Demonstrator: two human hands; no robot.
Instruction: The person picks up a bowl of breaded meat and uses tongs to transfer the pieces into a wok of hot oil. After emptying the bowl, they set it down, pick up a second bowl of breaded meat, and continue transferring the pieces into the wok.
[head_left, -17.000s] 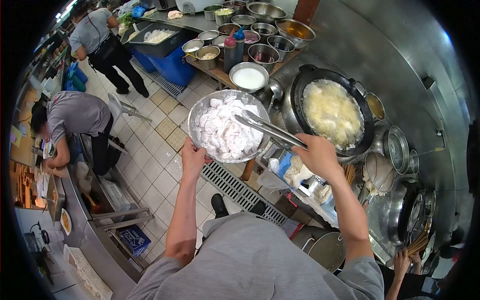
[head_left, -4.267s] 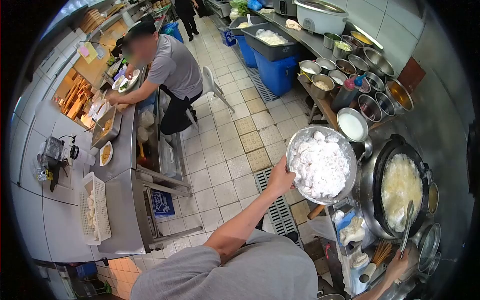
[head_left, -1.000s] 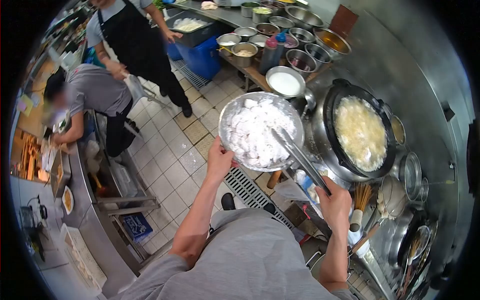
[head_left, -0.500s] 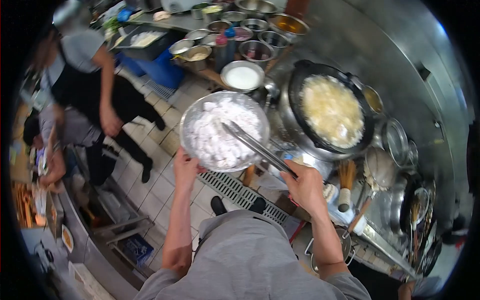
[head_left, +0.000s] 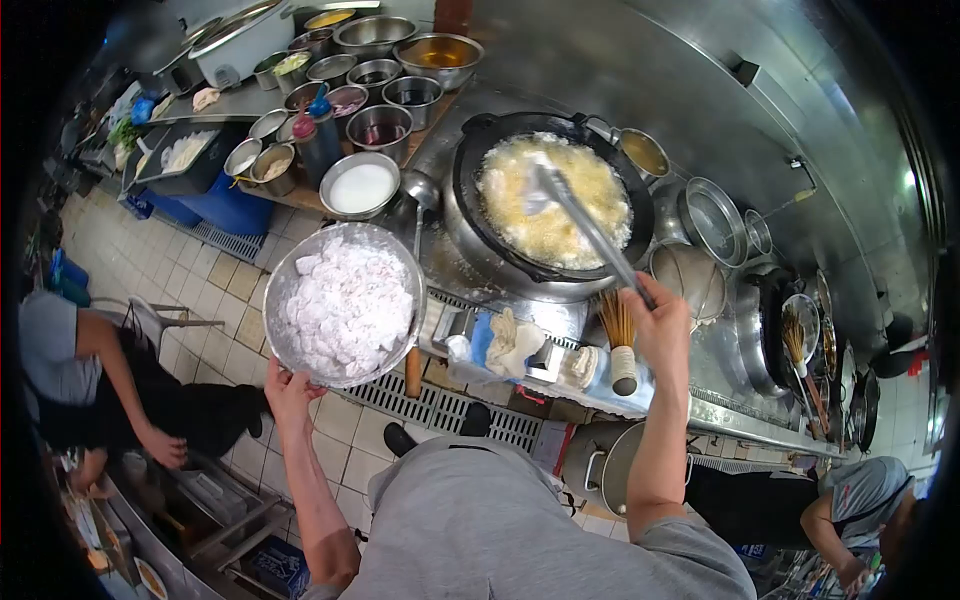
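Note:
My left hand (head_left: 291,393) grips the near rim of a steel bowl (head_left: 277,335) heaped with flour-coated pieces (head_left: 350,303). In my right hand (head_left: 660,325) is a pair of metal tongs (head_left: 597,236), reaching out over the wok (head_left: 468,205). The tongs' tips are blurred by motion, with a pale coated piece at them, above the bubbling oil (head_left: 560,215). Pale foam covers much of that oil. Between bowl and wok lies a ladle (head_left: 421,190) with a wooden handle, and a bowl of white powder or liquid (head_left: 362,187) stands just behind my bowl.
Several steel bowls of ingredients (head_left: 373,75) and squeeze bottles (head_left: 316,125) stand at the back left. A bamboo brush (head_left: 620,345), cloths (head_left: 510,345) and a wire strainer (head_left: 690,280) lie near the wok. Co-workers (head_left: 110,365) are at left and lower right (head_left: 860,510).
The tongs have moved from the flour-coated pieces in the bowl to over the wok, carrying a coated piece. My view has turned right, and a second co-worker shows at lower right.

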